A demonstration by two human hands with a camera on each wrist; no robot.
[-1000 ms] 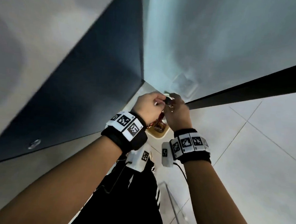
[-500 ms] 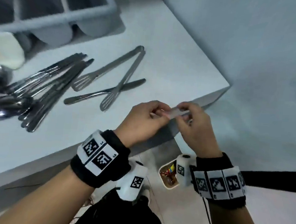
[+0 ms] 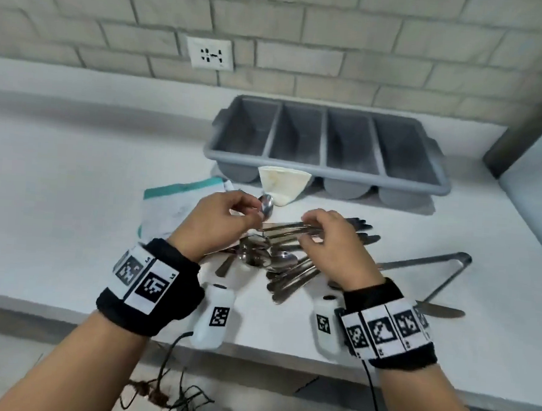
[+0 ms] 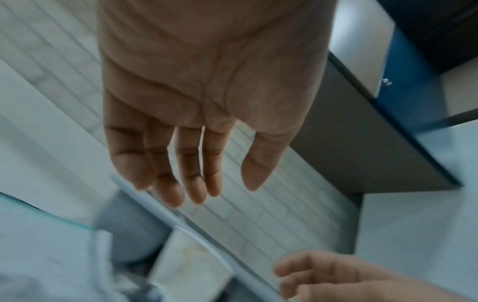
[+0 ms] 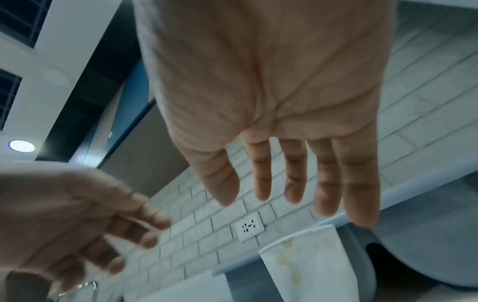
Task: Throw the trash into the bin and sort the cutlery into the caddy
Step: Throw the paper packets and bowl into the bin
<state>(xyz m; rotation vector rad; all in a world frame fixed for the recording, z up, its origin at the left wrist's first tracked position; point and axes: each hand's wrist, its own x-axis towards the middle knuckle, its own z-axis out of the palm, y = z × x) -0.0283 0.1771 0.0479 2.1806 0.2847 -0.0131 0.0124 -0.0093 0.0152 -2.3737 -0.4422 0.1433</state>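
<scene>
A pile of steel spoons, forks and knives (image 3: 279,257) lies on the white counter (image 3: 71,191). Behind it stands the grey caddy (image 3: 326,174), its four compartments bare. My left hand (image 3: 250,212) hovers over the pile's left side, near an upturned spoon (image 3: 266,205). My right hand (image 3: 313,229) hovers over the handles. In the wrist views the left hand (image 4: 220,190) and the right hand (image 5: 274,196) show relaxed, straight fingers and hold nothing. A stained white napkin (image 3: 281,183) leans on the caddy's front. The bin is out of view.
A crumpled paper with a teal edge (image 3: 173,205) lies left of the pile. Steel tongs (image 3: 445,269) and a lone knife (image 3: 438,310) lie to the right. A brick wall with an outlet (image 3: 211,53) backs the counter, whose front edge runs just below my wrists.
The view swung up from the floor and bin to the counter. Both hands, which pinched a small strip between them, came up over the cutlery pile and now hold nothing.
</scene>
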